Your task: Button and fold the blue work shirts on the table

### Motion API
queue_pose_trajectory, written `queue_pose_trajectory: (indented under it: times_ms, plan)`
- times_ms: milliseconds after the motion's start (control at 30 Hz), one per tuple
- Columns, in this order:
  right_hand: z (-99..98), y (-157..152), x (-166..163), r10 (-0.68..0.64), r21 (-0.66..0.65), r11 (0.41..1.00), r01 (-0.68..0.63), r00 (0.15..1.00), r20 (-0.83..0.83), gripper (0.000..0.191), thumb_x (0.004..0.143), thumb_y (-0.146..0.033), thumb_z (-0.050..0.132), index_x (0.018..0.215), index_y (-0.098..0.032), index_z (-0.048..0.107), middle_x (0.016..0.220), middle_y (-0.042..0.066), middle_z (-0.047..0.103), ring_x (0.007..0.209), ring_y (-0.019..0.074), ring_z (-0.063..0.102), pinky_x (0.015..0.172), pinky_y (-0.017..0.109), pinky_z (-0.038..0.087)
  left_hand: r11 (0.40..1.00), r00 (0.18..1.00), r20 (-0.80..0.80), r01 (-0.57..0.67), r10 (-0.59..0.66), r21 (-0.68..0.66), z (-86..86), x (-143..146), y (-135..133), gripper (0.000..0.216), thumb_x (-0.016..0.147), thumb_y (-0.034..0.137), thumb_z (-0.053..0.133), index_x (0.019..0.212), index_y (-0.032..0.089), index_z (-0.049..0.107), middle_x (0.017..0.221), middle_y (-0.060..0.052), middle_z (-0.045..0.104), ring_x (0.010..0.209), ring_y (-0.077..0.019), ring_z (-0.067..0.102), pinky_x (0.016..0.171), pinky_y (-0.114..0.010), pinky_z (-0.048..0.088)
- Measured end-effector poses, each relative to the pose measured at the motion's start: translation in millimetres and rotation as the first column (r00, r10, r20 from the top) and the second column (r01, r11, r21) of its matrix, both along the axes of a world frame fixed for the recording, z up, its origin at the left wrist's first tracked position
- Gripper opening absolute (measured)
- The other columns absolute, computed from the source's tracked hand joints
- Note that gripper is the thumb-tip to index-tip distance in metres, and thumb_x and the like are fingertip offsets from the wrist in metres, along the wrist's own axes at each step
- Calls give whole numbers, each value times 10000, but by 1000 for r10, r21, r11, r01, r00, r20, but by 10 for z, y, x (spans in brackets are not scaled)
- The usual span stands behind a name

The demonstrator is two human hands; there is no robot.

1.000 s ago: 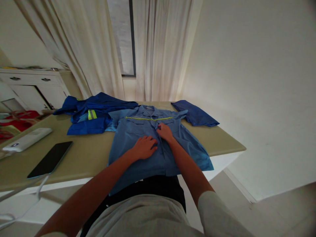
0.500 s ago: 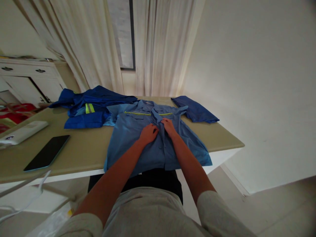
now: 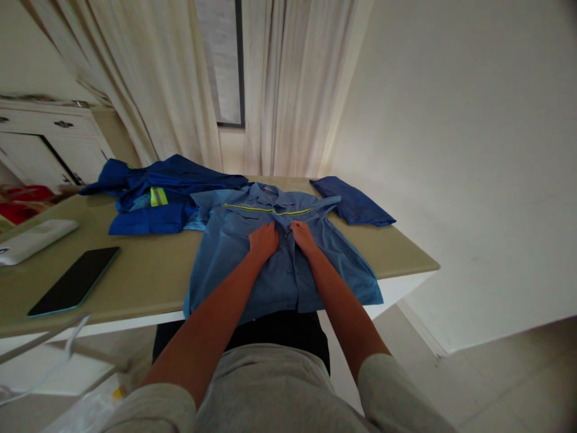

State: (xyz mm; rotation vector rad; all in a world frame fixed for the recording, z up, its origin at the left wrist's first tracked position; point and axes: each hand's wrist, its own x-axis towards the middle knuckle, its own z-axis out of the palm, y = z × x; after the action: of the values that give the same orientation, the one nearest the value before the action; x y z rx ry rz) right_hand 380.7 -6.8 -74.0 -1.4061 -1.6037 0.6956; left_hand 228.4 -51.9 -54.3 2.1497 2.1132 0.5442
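1. A blue shirt with short sleeves lies spread, front up, in the middle of a tan table. Its collar points to the far side, and its hem hangs past the near edge, in front of the person's body.
2. A thin yellow stripe runs across the chest, with a row of buttons down the middle.
3. The left hand rests on the shirt's chest, just left of the front opening, fingers curled inward. Its fingertips are partly hidden, so whether it grips the cloth cannot be told.
4. The right hand is just right of that opening, thumb and fingers pinching the shirt's front edge. A small raised fold of cloth shows between the two hands.
5. To the left, beside the shirt's sleeve, sits a heap of darker blue clothes with a yellow and grey patch.
6. On the far right of the table, near the other sleeve, lies a folded navy cloth.
7. Nearer on the left are a black-screened phone, lying flat, and a white device beyond it.
8. Pale curtains hang at the far side around a narrow window; a white cabinet stands far left, and a plain wall fills the right.
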Motion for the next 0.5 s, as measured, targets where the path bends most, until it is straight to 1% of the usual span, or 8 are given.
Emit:
queue_pose_trajectory:
  times_ms: [67,100,233,300,333,400,433,500]
  plan:
    - [-12,-73,-5,-21,-22,1000,21,999,28,216,802,-268,420,611,-222,512,609,-10,529,692,184,539,629,261,384,995,997,-66,40,-34,96,-54,-18,-69,433,1013,367,413,1364,198,602,1356,-183,642,1291,-361,558,1044,-509,431]
    - [-19,-112,-4,-30,-36,999,32,999,41,232,818,-267,409,617,-223,515,594,-8,527,672,185,539,621,263,386,991,994,-92,67,-56,115,-77,-34,-99,458,1013,373,409,1399,193,579,1402,-182,612,1319,-358,529,1061,-506,416]
    - [-11,-200,8,8,-121,993,5,994,106,273,860,-254,416,634,-219,564,524,-5,537,540,179,542,578,271,415,984,979,-127,166,-157,59,-112,-97,-188,556,1032,380,344,1534,161,440,1511,-171,529,1348,-324,499,1094,-472,394]
    - [25,-169,6,49,-145,989,-26,987,155,244,848,-251,495,633,-214,602,525,5,572,537,188,572,592,282,444,983,973,-150,181,-173,40,-89,-100,-201,551,1029,380,341,1514,147,460,1491,-178,542,1332,-332,502,1079,-484,404]
    - [48,-136,-3,61,-141,989,-35,981,184,201,828,-252,561,643,-211,627,559,16,609,577,201,604,622,292,463,983,972,-159,182,-175,27,-70,-92,-196,528,1022,379,360,1475,149,504,1465,-181,560,1316,-339,509,1063,-493,414]
    - [86,-58,-41,59,-105,994,-34,968,243,62,755,-247,705,708,-209,691,705,46,701,727,243,670,713,320,495,987,976,-153,157,-153,15,-35,-64,-165,438,1000,361,415,1346,170,606,1396,-183,600,1281,-349,525,1030,-501,433]
    - [95,-22,-69,47,-81,996,-26,962,269,60,723,-241,758,760,-211,722,802,64,735,816,269,688,763,337,503,991,983,-137,128,-123,30,-24,-49,-143,386,994,339,432,1279,183,641,1363,-182,616,1266,-350,532,1015,-500,440]
    - [86,26,-135,17,-37,999,-6,951,307,163,728,-247,793,886,-222,764,979,94,763,965,307,692,839,368,507,994,995,-86,59,-52,87,-27,-33,-97,324,998,300,430,1195,201,667,1311,-175,636,1238,-348,544,990,-497,453]
